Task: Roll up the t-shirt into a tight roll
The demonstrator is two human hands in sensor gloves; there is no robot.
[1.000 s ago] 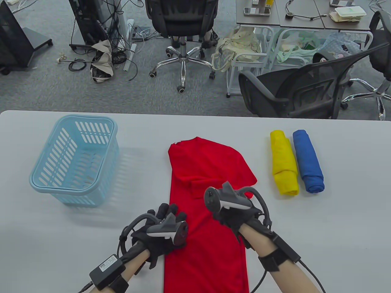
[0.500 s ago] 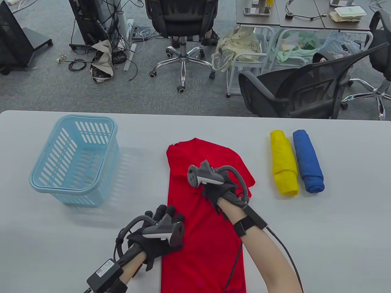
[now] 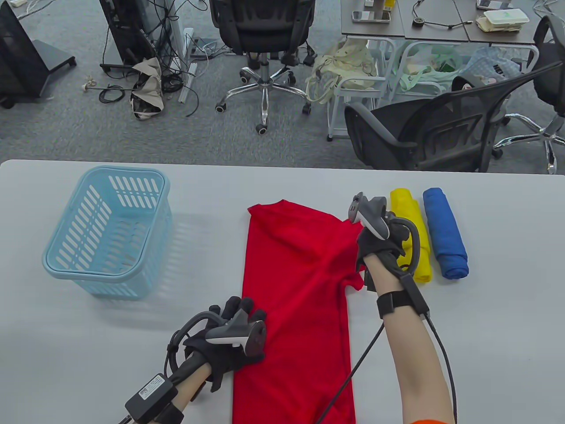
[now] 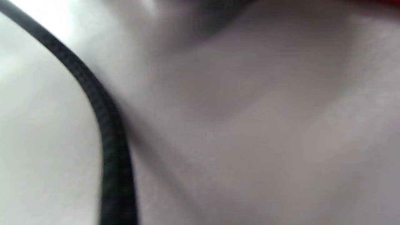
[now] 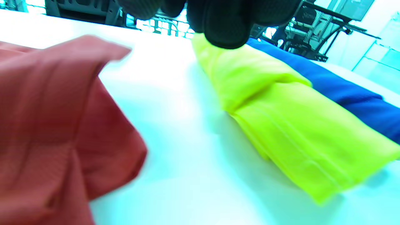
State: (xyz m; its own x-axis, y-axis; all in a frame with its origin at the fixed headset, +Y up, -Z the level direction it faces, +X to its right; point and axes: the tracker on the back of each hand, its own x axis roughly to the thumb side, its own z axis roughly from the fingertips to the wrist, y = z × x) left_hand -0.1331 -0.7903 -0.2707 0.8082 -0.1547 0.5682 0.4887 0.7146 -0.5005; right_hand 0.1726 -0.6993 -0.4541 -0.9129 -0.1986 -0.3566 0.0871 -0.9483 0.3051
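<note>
T-shirt (image 3: 300, 287) flat at frame centre on table (image 3: 485, 353). Basket (image 3: 108, 229) to its left. Two rolls right of it, side by side: nearer roll (image 3: 408, 207), farther roll (image 3: 445, 234). Left hand (image 3: 229, 340) on shirt's lower-left edge; right hand (image 3: 379, 238) at its upper-right, before the nearer roll.

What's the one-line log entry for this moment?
stage: pre-roll | left hand: resting on red t-shirt left edge | right hand: at the shirt's right sleeve, grip unclear | yellow roll, blue roll: beside
</note>
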